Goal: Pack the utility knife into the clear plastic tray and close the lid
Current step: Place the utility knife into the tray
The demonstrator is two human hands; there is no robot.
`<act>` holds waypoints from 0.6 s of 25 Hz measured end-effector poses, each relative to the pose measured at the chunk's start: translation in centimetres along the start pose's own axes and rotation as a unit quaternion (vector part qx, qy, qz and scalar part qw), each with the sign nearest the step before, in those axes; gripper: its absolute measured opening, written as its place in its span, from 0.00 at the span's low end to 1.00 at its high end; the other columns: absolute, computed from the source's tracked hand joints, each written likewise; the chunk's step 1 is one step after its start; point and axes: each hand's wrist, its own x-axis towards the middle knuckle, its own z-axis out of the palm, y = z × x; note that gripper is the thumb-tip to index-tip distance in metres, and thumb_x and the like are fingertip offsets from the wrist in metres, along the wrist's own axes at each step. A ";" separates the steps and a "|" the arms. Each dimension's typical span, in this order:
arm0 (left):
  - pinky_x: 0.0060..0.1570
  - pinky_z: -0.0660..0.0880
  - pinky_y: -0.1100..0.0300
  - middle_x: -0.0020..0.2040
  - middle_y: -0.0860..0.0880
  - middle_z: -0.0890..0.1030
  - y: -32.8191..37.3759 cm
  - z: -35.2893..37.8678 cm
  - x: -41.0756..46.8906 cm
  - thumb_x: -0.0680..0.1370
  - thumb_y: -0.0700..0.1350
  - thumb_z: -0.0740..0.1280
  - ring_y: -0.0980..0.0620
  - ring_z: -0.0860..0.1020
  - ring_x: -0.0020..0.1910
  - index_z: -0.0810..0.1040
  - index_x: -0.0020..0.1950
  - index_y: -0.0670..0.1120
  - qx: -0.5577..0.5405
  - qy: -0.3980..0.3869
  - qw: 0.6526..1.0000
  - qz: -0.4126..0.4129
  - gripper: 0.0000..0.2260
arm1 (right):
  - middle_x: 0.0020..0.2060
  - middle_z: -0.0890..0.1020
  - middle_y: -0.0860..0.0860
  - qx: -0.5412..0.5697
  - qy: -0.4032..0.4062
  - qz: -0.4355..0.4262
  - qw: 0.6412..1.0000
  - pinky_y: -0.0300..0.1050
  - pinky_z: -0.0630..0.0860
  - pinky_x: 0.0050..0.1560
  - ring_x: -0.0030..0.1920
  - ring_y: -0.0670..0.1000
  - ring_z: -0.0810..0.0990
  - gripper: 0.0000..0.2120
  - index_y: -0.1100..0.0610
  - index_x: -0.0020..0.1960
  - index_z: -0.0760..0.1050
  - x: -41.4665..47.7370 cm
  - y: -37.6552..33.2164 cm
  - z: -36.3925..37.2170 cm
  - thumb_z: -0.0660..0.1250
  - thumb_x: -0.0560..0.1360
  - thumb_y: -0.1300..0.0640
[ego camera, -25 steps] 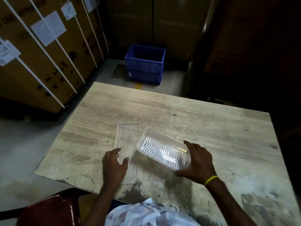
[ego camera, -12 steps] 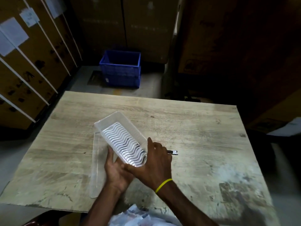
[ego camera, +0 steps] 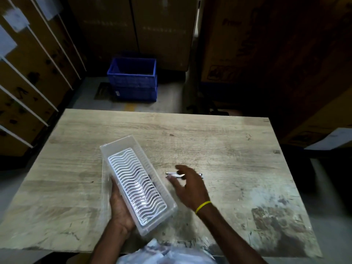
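The clear plastic tray (ego camera: 122, 149), with a white wavy grid insert on its floor, is lifted off the table and tilted, its open side facing me. My left hand (ego camera: 120, 208) grips it from underneath at the near end. The flat clear lid (ego camera: 104, 189) lies on the table below the tray, mostly hidden. The utility knife (ego camera: 172, 173), thin and silver, lies flat on the table right of the tray. My right hand (ego camera: 187, 184), with a yellow wristband, hovers over the knife with fingers spread, hiding its middle.
The wooden table (ego camera: 219, 145) has a worn, stained patch at the near right. A blue crate (ego camera: 133, 80) stands on the floor beyond the far edge. Strapped cardboard boxes (ego camera: 28, 73) line the left side, and dark boxes stand at the right.
My left hand has taken the tray alone and holds it up. My right hand let go of the tray and moved right over the knife, which is now uncovered.
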 end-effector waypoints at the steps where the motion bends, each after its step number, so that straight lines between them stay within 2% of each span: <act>1: 0.62 0.72 0.38 0.56 0.43 0.83 0.1 -0.2 -0.1 0.74 0.73 0.58 0.40 0.81 0.54 0.80 0.62 0.49 0.006 0.004 1.000 0.017 0.33 | 0.55 0.84 0.54 -0.018 0.026 0.023 0.999 0.51 0.77 0.57 0.54 0.54 0.82 0.24 0.55 0.63 0.79 1.2 2.3 0.1 0.68 0.73 0.41; 3: 0.59 0.75 0.38 0.53 0.43 0.84 0.1 -0.2 -0.4 0.75 0.72 0.58 0.41 0.83 0.51 0.82 0.59 0.49 0.000 0.002 0.999 0.039 0.31 | 0.55 0.84 0.56 -0.069 0.029 0.091 0.993 0.53 0.76 0.58 0.57 0.60 0.81 0.20 0.55 0.61 0.80 3.3 6.3 0.3 0.71 0.72 0.47; 5: 0.57 0.76 0.37 0.53 0.41 0.85 0.3 -0.4 -0.7 0.76 0.71 0.59 0.39 0.84 0.50 0.83 0.58 0.47 -0.023 -0.010 0.999 0.039 0.30 | 0.55 0.83 0.56 -0.116 0.016 0.110 0.987 0.54 0.76 0.56 0.57 0.61 0.80 0.17 0.53 0.59 0.81 4.3 8.7 0.5 0.74 0.71 0.51; 9: 0.60 0.75 0.35 0.55 0.38 0.84 0.7 -0.6 -1.1 0.75 0.69 0.64 0.36 0.83 0.54 0.82 0.61 0.45 -0.053 -0.061 0.997 0.018 0.30 | 0.49 0.82 0.56 -0.170 0.026 0.046 0.984 0.54 0.75 0.49 0.51 0.62 0.79 0.12 0.53 0.51 0.84 4.5 10.1 1.0 0.77 0.67 0.55; 13: 0.54 0.78 0.39 0.52 0.42 0.85 0.5 -0.3 -1.2 0.76 0.71 0.57 0.41 0.84 0.49 0.82 0.58 0.47 -0.005 0.003 0.999 0.046 0.31 | 0.45 0.83 0.55 -0.187 0.041 0.010 0.981 0.54 0.77 0.44 0.47 0.62 0.80 0.10 0.51 0.46 0.86 4.7 10.8 1.4 0.79 0.65 0.55; 15: 0.54 0.78 0.39 0.52 0.43 0.84 0.4 -0.3 -1.3 0.76 0.71 0.57 0.41 0.84 0.48 0.82 0.58 0.48 0.002 0.016 0.998 0.053 0.30 | 0.45 0.83 0.55 -0.198 0.021 0.024 0.980 0.53 0.75 0.45 0.48 0.62 0.80 0.07 0.50 0.46 0.86 5.1 10.4 1.2 0.78 0.67 0.54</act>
